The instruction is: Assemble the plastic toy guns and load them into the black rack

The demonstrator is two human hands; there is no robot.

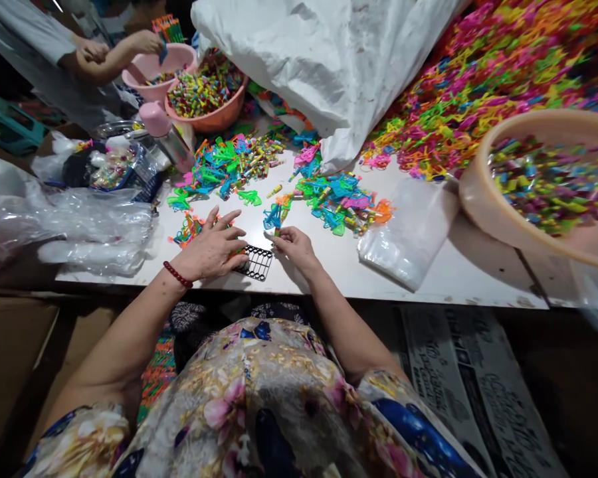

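My left hand, with a red bead bracelet on its wrist, lies with fingers spread over the left part of a black plastic grid. Bits of orange and green show under and beside it. My right hand pinches a small plastic piece with a blue end, just beyond the grid's right edge. Its exact kind is too small to make out. Past my hands lie a heap of blue and green plastic pieces on the left and a mixed colourful heap on the right.
Clear plastic bags lie flat on the white table. A large peach basin of small coloured parts stands at right. Crumpled bags, a pink-lidded bottle and an orange basin are at left. Another person's hand reaches over a pink basin.
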